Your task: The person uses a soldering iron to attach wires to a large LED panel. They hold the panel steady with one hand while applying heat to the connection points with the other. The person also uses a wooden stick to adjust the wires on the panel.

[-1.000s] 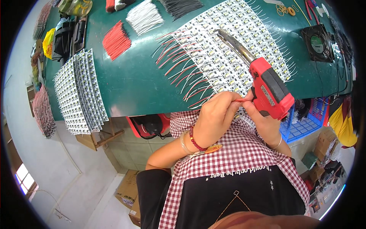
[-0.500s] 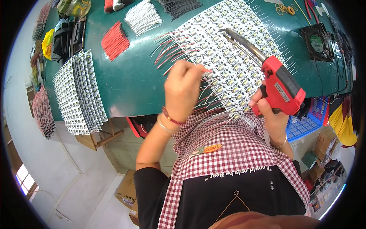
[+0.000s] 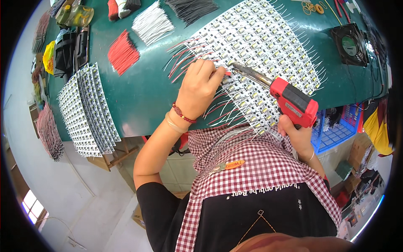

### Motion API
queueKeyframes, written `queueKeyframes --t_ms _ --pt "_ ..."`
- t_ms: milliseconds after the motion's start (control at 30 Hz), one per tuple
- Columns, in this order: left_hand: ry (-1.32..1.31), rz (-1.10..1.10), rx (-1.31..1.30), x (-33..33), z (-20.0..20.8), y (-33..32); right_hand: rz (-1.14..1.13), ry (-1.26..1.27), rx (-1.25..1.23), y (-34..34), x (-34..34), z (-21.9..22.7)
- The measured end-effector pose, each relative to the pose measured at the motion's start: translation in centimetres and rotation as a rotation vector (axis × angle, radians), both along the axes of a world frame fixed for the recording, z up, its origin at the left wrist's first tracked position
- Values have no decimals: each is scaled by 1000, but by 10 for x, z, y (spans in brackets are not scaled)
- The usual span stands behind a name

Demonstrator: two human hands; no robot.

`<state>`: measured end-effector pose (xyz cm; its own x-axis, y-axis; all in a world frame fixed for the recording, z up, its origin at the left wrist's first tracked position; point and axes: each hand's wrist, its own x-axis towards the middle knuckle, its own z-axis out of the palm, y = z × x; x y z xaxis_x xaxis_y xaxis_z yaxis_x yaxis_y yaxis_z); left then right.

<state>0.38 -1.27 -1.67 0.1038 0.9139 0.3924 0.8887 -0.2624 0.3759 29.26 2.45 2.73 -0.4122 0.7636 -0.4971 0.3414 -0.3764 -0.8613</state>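
A large panel of white circuit boards lies on the green table, with red and white wires trailing from its left and lower edges. My left hand is closed in a pinch over the panel's left edge. A short bit of red wire shows at its fingertips; the rest is hidden by the hand. My right hand is wrapped round the handle of a red and black soldering gun. The gun's metal tip points left, close to the left fingertips and low over the boards.
Bundles of red wires, white wires and black wires lie behind the left hand. Stacked board panels overhang the table's left edge. A black fan stands at right, above a blue basket.
The soldering gun has come left and down, bringing its tip beside my left fingertips. My left hand has shifted slightly, its pinch kept. The head view has shifted a little.
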Motion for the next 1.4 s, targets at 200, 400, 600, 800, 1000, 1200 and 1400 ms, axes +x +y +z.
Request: queueKeyframes --t_ms 200,400,600,800,1000,1200,1400 --pt "6 21 -13 0 1 -1 30 -29 111 0 -2 -4" --pt "27 38 -2 6 5 1 39 -40 110 -1 -5 -3" --pt "93 30 6 9 6 2 60 -66 133 -4 3 -5" --pt "115 31 -5 10 9 1 63 -84 112 -4 2 -2" --pt "149 18 0 11 10 2 79 -63 153 -3 -2 -3" --pt "193 6 -13 9 15 3 1 -4 87 -8 6 -6" --pt "262 -8 -12 8 15 4 -28 73 2 -6 3 0"
